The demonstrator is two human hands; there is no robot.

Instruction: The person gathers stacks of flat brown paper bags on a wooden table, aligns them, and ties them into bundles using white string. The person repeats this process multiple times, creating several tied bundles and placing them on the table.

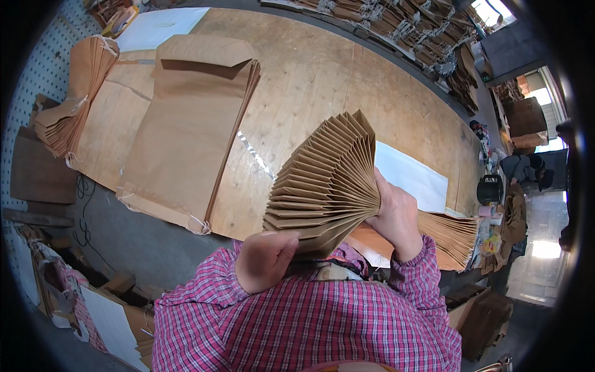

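Note:
A thick stack of brown paper bags (325,180) is spread like a fan above the near edge of the table. My right hand (396,214) is closed round its narrow, gathered end, fingers partly hidden behind it. At the fan's lower left edge, my left hand (269,257) is closed on the outer bags; its thumb shows, while the other fingers are mostly hidden. The folded edges fan out toward the left and the far side.
A flat pile of large brown paper bags (180,124) lies left on the wooden table (304,68). Beyond it stands a tied bag bundle (80,99). White sheet (412,177) and another fanned stack (449,239) lie right. Tied bundles (396,25) line the back; a person (527,170) is far right.

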